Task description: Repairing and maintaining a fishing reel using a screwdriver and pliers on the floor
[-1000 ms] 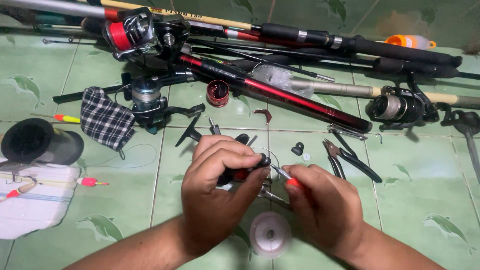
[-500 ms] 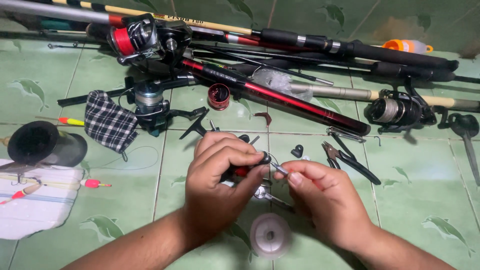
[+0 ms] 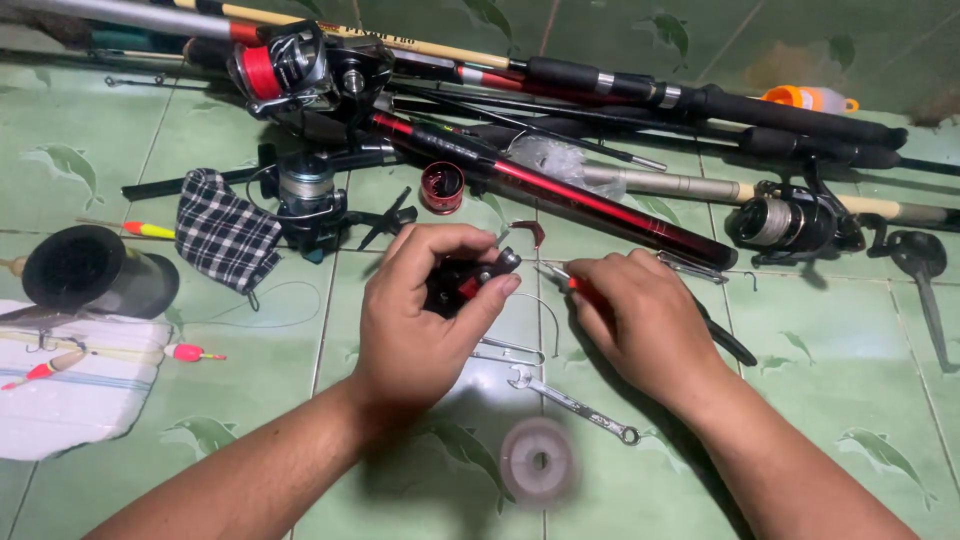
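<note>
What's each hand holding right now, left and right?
Left hand: closed around a small black reel part with red trim.
Right hand: closed on a thin red-handled tool, tip pointed at the reel part.

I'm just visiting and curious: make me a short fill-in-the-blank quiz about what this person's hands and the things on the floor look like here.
1. The left hand holds a small black and ____ reel part.
2. The right hand points a thin red-handled tool toward that ____.
3. The small wrench lies on the green ____ floor.
4. The checked cloth lies to the ____ of both hands.

Missing words: red; part; tiled; left
</note>
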